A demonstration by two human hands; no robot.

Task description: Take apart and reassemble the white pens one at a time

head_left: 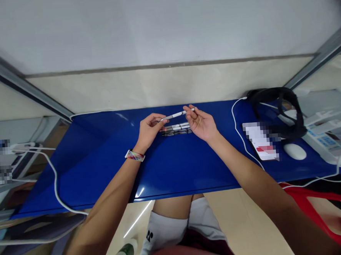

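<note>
Between my hands a white and grey pen (177,114) is held up, slightly tilted, above the blue tabletop (103,162). My left hand (150,132) pinches its left end between thumb and fingers. At its right end, the fingertips of my right hand (200,122) touch the pen, with the palm turned up and the fingers curled. Below the held pen, several similar pens (176,130) lie side by side on the tabletop, their ends partly covered by my hands. A colourful woven band circles my left wrist.
Right of my hands are a phone (265,146), a white mouse (295,151), a black headband-like item (294,100), a clear plastic container (329,137) and a white cable (240,133). A wall stands behind the table, with metal posts at both sides.
</note>
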